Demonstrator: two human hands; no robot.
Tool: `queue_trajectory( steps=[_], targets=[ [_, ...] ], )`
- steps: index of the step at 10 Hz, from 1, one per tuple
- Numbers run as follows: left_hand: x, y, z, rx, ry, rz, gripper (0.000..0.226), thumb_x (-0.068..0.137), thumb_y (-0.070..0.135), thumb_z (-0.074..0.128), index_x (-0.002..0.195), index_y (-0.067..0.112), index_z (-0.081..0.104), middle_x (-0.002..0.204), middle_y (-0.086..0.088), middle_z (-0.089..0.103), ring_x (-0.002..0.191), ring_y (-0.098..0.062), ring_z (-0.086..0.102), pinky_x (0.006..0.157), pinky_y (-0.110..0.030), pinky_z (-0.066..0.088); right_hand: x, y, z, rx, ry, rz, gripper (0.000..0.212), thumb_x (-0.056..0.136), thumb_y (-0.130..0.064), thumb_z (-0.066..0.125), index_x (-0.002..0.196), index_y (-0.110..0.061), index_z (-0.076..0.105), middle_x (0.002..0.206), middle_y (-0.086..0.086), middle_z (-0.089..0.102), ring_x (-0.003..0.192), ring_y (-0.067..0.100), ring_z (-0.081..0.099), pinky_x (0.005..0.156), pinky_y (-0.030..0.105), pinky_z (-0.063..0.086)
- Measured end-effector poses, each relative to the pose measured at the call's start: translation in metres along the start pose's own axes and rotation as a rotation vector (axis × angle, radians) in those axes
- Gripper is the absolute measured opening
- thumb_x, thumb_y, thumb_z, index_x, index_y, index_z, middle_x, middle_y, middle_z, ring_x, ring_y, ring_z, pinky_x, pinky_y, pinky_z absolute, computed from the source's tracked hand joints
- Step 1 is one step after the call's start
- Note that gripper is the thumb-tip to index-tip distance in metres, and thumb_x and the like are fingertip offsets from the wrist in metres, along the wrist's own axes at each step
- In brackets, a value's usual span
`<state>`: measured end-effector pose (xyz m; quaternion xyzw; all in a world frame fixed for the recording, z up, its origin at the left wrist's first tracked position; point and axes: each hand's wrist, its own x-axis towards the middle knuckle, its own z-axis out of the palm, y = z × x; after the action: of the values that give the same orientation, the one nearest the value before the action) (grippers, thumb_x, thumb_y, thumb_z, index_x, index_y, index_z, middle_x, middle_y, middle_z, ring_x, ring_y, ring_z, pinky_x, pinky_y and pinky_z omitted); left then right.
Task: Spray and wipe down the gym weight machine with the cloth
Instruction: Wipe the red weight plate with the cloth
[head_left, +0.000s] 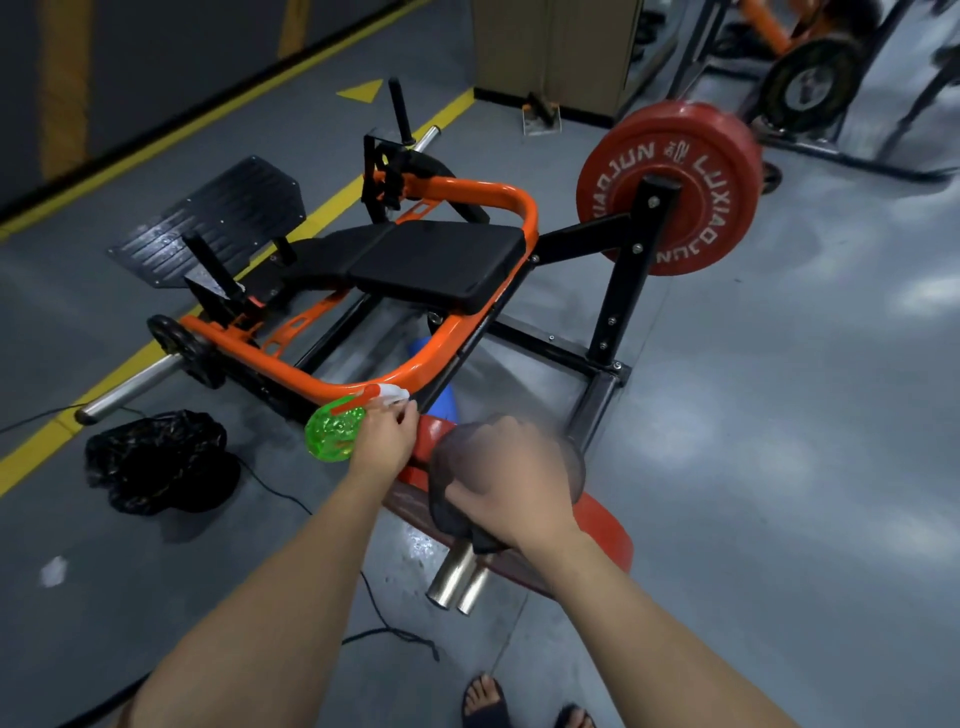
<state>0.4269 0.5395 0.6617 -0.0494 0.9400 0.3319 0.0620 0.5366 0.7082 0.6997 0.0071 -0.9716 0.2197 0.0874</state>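
- Gripping the green spray bottle (332, 434) in my left hand (384, 441), fingers curled round its neck, nozzle just beside the weight machine's orange frame (467, 186).
- My right hand (514, 483), blurred, has fingers curled over the dark cloth (447, 483), pressing it on the near red plate (608, 530).
- Chrome sleeve (457, 577) projects just below those fingers.
- Black seat pad (441, 260) lies well beyond both hands' fingers.
- Black bag (156, 462) on the floor (779, 467), left of my left fingers.

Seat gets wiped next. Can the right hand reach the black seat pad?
Probably, with a lean: only the orange frame bar lies between the right hand, gripping the cloth, and the seat pad, whose top is uncovered.
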Motion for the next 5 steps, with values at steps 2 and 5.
queue_trajectory(
  steps=[2,5],
  targets=[
    [-0.047,0.036,0.008,0.053,0.031,0.124,0.037,0.105,0.023,0.052,0.138,0.008,0.057,0.132,-0.022,0.061,0.111,-0.042,0.063,0.096,-0.048,0.049,0.012,0.028,-0.029,0.364,-0.389,0.104,0.049,0.061,-0.071,0.047,0.099,-0.042,0.057,0.109,-0.014,0.057,0.113,0.020,0.050,0.101,0.042,0.042],
    [-0.074,0.056,0.038,-0.094,0.093,0.080,0.029,0.105,0.035,0.052,0.133,0.028,0.048,0.119,0.001,0.065,0.113,-0.029,0.062,0.087,-0.036,0.045,0.003,0.050,-0.033,0.513,-0.343,0.155,0.053,0.062,-0.066,0.051,0.099,-0.030,0.062,0.097,-0.016,0.057,0.107,0.018,0.053,0.097,0.040,0.045]
  ],
)
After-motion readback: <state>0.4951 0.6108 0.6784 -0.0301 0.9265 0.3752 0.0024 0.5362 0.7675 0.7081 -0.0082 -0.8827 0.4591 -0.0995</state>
